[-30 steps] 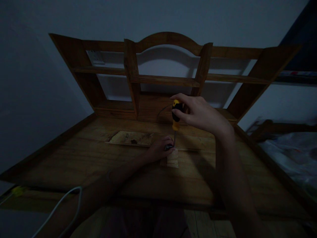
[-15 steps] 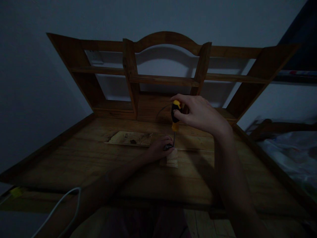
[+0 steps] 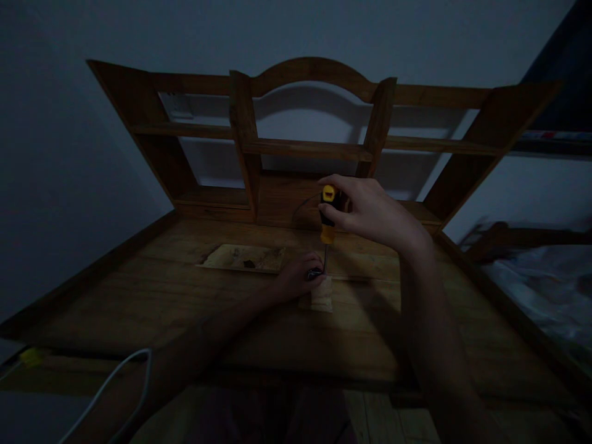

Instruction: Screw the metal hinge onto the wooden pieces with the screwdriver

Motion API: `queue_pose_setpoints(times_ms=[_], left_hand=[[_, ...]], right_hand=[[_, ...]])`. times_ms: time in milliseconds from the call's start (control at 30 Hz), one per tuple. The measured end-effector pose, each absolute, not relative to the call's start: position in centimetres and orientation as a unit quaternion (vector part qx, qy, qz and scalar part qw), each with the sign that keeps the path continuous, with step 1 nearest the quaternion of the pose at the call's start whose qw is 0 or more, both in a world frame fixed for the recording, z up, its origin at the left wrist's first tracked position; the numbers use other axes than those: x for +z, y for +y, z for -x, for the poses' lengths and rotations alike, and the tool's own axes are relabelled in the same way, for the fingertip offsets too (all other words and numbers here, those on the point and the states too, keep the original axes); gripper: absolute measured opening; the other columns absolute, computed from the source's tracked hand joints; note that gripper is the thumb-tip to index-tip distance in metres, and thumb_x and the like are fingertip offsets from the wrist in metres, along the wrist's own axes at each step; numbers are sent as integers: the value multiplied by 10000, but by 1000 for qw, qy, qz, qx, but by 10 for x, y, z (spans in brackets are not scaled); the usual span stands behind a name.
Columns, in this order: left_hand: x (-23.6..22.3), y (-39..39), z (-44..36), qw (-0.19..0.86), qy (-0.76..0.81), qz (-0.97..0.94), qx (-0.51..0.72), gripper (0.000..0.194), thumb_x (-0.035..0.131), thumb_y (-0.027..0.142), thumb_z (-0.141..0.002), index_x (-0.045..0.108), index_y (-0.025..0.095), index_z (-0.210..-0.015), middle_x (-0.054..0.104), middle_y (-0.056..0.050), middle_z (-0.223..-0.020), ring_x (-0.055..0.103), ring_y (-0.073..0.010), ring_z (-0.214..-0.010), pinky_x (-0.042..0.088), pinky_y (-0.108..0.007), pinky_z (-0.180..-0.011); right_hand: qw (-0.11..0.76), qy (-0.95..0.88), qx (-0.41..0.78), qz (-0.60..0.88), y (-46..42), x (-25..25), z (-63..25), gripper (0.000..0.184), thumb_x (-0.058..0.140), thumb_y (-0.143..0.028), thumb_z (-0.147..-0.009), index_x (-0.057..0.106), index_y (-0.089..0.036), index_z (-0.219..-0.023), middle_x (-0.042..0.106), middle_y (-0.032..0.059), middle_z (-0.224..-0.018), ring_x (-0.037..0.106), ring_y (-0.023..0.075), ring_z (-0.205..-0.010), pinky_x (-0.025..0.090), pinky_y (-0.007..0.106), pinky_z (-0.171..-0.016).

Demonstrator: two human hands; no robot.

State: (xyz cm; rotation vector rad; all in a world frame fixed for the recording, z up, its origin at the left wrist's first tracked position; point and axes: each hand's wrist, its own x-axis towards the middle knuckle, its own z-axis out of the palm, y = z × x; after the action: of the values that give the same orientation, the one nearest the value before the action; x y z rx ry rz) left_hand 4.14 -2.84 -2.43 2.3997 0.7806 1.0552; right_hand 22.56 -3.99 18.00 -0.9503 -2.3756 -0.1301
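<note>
My right hand (image 3: 365,206) is closed around the handle of a yellow and black screwdriver (image 3: 328,231), held upright with its shaft pointing down. The tip meets a small dark, shiny metal piece (image 3: 315,272) low over the desk. My left hand (image 3: 298,276) grips that piece between its fingers and rests on the desktop; the piece's kind is too small and dark to make out. Just below the fingertips, a pale worn patch (image 3: 322,299) shows on the wood. Left of my left hand lies a longer pale strip (image 3: 243,258) with dark spots.
The wooden desk (image 3: 139,296) carries a shelf unit (image 3: 305,148) along its back, against the wall. A white cable (image 3: 148,364) loops by my left forearm. Something yellow (image 3: 31,357) sits at the left front edge. Whitish plastic or cloth (image 3: 531,290) lies beyond the right edge.
The screwdriver's handle has turned and tilted slightly in my right hand, showing more of its yellow end. My left hand stays at the same spot.
</note>
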Motion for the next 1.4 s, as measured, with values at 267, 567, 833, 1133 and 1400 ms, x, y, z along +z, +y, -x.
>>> queue_pose_setpoints(times_ms=[267,567,833,1133,1400], left_hand=[[-25,-27,-41,199,282,-859,377,75,605,242,-914,609,175,-879,592,-42,-955,580,-168,-904,476,-296,-816],[-25,-26,-41,199,281,-860,376,79,605,240,-914,597,175,-870,595,-48,-956,580,-171,-908,478,-302,-823],[-29,-25,-41,194,280,-861,377,99,602,269,-919,606,177,-881,594,-53,-957,585,-175,-906,489,-306,-813],[-28,-26,-41,194,286,-860,376,87,599,268,-913,610,184,-894,605,-54,-960,593,-179,-912,496,-310,-819],[-25,-27,-41,196,286,-861,372,115,592,286,-925,599,179,-882,597,-54,-955,586,-178,-899,492,-310,-812]], right_hand=[[291,-883,-51,365,-35,179,-224,328,539,-340,-918,632,-164,-1179,672,107,-1130,625,270,-1013,444,374,-893],[295,-882,-60,362,-34,178,-224,307,494,-386,-966,647,-167,-1117,689,88,-993,636,244,-900,441,338,-787],[305,-889,-36,340,-33,179,-224,352,528,-242,-866,634,-174,-1195,680,72,-1142,629,241,-979,442,343,-881],[297,-886,-46,352,-27,178,-228,333,508,-294,-902,633,-167,-1183,678,91,-1111,624,239,-979,435,345,-898],[291,-898,-28,329,-33,180,-228,353,520,-238,-883,631,-196,-1216,688,59,-1144,630,231,-987,438,337,-892]])
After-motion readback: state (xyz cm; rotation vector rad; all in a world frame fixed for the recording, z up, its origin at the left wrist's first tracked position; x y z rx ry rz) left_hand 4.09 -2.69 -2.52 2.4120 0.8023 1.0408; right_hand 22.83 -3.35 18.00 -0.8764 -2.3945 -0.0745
